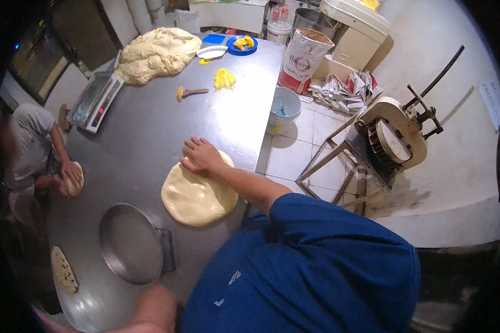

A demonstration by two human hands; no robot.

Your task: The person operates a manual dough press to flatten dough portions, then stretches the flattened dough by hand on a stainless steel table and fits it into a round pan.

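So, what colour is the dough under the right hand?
The dough is pale yellow, best seen in the head view.

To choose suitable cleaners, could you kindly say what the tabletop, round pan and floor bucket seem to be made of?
Tabletop: probably stainless steel, smooth and satin, judging by its grey sheen and broad glare.
Round pan: bare metal, perhaps aluminium, dull grey with a faintly shiny rim.
Bucket: likely plastic, smooth and whitish, without metallic reflections.
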